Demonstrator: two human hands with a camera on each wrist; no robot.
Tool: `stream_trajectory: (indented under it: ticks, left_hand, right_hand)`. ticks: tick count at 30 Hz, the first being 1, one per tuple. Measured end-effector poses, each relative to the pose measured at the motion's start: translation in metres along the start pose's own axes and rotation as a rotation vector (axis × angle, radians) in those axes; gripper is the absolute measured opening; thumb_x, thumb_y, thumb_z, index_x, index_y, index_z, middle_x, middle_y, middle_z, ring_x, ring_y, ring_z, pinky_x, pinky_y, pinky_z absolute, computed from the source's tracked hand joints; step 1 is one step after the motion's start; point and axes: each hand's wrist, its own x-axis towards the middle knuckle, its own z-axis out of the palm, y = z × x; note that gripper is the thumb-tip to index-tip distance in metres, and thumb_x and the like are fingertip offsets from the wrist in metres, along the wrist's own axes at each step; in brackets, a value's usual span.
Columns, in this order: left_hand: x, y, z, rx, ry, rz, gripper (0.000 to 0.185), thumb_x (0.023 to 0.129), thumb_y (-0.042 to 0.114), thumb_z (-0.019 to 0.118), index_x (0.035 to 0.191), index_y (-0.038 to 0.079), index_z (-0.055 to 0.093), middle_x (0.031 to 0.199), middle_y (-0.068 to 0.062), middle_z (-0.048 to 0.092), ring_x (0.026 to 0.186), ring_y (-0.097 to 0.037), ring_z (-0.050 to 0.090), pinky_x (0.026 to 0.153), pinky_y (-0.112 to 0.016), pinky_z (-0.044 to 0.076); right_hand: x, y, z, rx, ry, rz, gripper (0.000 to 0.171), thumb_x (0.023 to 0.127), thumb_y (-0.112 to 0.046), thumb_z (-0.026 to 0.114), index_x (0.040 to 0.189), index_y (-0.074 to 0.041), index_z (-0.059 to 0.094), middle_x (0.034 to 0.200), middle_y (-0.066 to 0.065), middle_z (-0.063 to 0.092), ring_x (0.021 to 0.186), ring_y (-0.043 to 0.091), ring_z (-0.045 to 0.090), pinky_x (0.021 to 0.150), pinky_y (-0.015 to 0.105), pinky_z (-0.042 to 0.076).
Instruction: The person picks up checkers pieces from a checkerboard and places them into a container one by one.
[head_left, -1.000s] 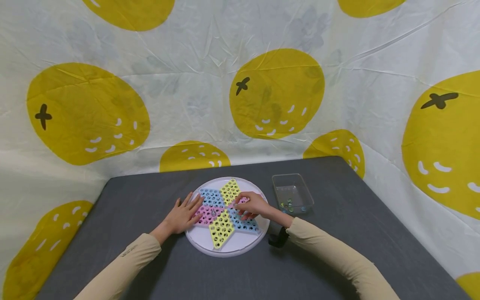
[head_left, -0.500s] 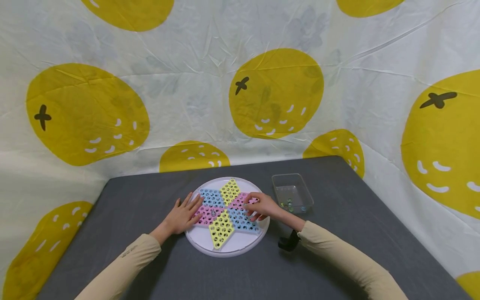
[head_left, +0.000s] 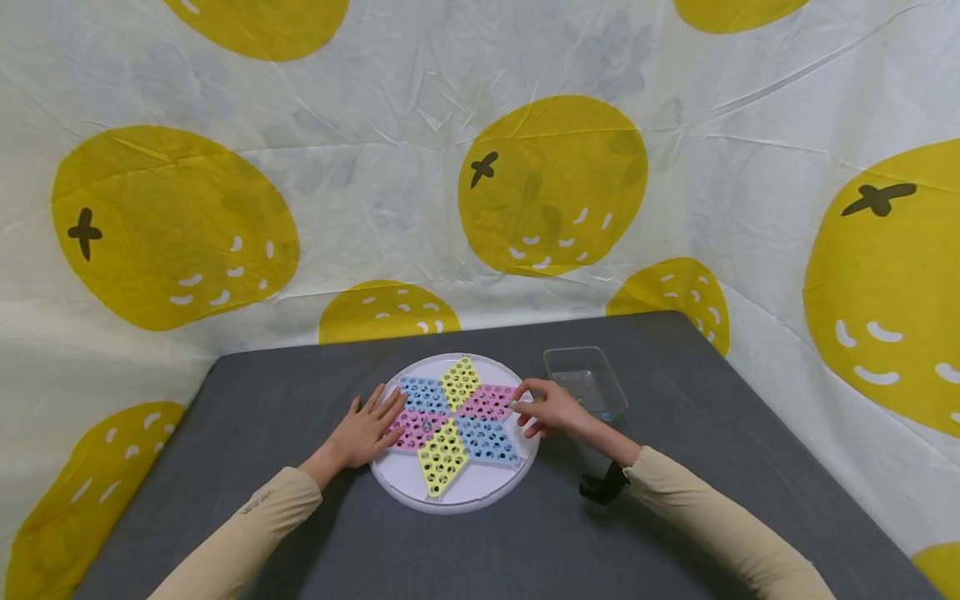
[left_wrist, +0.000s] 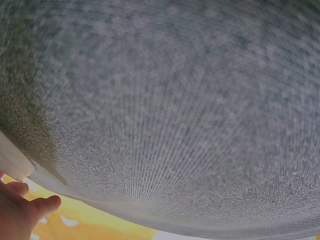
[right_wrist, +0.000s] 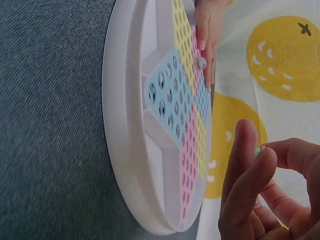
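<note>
A round white board with a star of yellow, blue and pink perforated panels lies on the grey table. My left hand rests flat on the board's left side, fingers straight; one marble sits in a hole by its fingertips. My right hand hovers over the star's right pink tip and pinches a small greenish marble between thumb and forefinger. The right wrist view shows the board edge-on, with the left hand's fingers at its far side. In the left wrist view only table cloth and part of my left hand show.
A clear plastic box stands just right of the board, behind my right hand; its contents are mostly hidden. A black strap sits on my right wrist. A white cloth with yellow fruit prints hangs round the table's back and sides.
My right hand has moved right, from the star's centre to its right tip, nearer the clear box, still pinched. The left hand and board have not moved.
</note>
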Motion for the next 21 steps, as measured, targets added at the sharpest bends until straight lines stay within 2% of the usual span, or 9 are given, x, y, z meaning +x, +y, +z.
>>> stream_trajectory:
  ticks: [8,13,21]
  left_hand:
    - [0.000,-0.001,0.001,-0.001,0.008,0.008,0.062,0.092,0.050,0.031,0.143,0.018,0.017,0.151,-0.003,0.015,0.139,-0.033,0.006,0.102,-0.063,0.015]
    - [0.000,-0.001,0.000,0.003,0.007,0.006,0.063,0.092,0.050,0.031,0.144,0.018,0.017,0.151,-0.003,0.015,0.139,-0.033,0.007,0.102,-0.063,0.015]
    - [0.000,-0.001,-0.001,0.001,0.005,0.011,0.063,0.092,0.050,0.031,0.144,0.019,0.016,0.151,-0.003,0.015,0.139,-0.033,0.007,0.102,-0.063,0.015]
  right_hand:
    - [-0.010,0.005,-0.015,0.000,0.019,-0.013,0.027,0.086,-0.022,0.058,0.106,-0.005,0.055,0.078,0.021,0.067,0.053,0.018,0.064,0.047,0.033,0.049]
    - [-0.023,-0.004,-0.023,0.008,0.034,-0.001,0.024,0.087,-0.018,0.055,0.106,-0.003,0.053,0.082,0.025,0.065,0.058,0.023,0.065,0.049,0.034,0.049]
    - [-0.016,0.017,-0.036,0.030,0.054,0.010,0.026,0.087,-0.019,0.056,0.106,-0.003,0.052,0.083,0.024,0.065,0.056,0.021,0.064,0.049,0.034,0.049]
